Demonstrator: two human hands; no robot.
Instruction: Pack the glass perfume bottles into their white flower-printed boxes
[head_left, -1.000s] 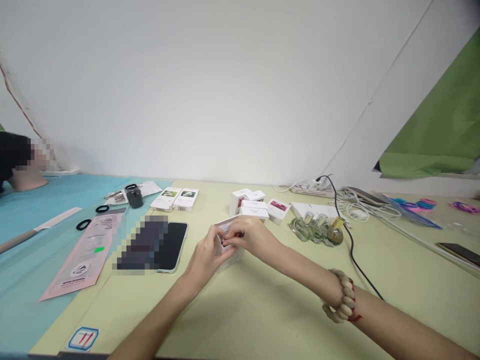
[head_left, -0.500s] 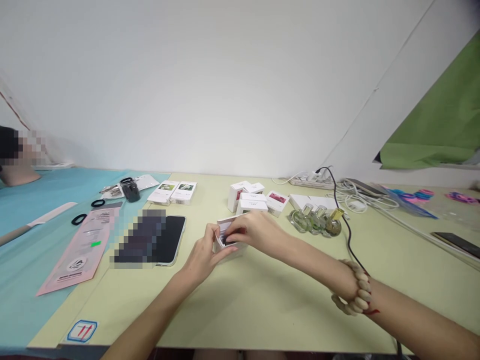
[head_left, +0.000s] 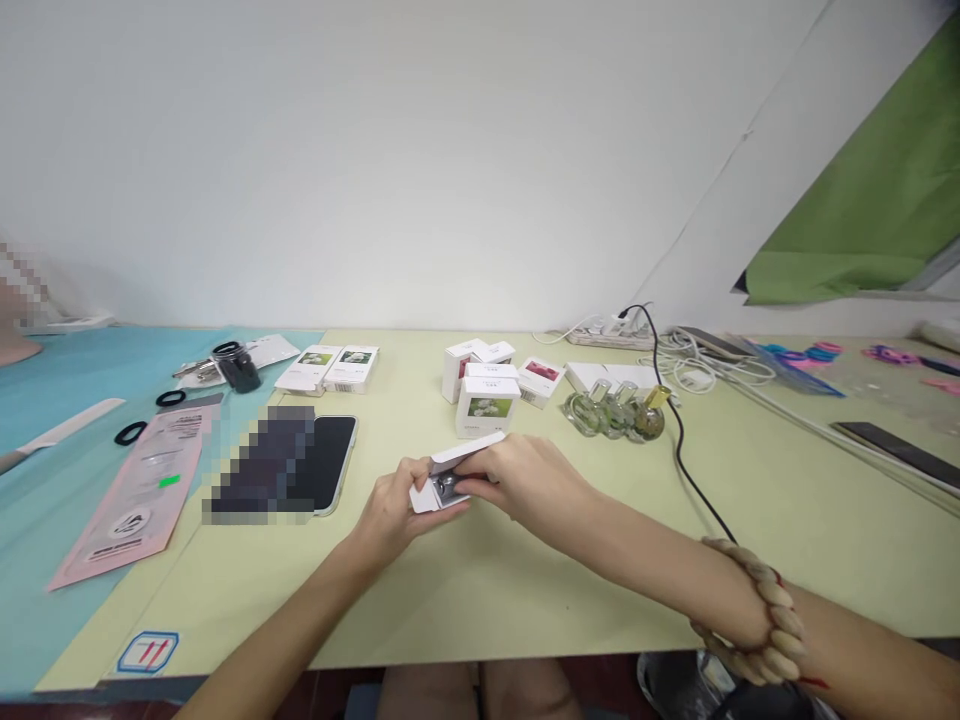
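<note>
My left hand grips a small white box with its end flaps open, tilted toward me above the table. Inside the opening a shiny silver-grey thing shows in part. The fingertips of my right hand reach into the opening and close on this thing; its full shape is hidden by box and fingers. Just beyond stands a white carton with a picture of white flowers, with several similar cartons behind it. Round glass perfume bottles stand together to the right of my right hand.
A phone lies left of my hands. Further left are a pink packet, a dark jar and black rings. Two flat cartons lie at the back. A black cable crosses the right side from a power strip.
The box has tipped so its opening faces me more, showing the shiny thing inside. Both hands stay on it. The view has shifted slightly, and the flower-picture carton is now less covered.
</note>
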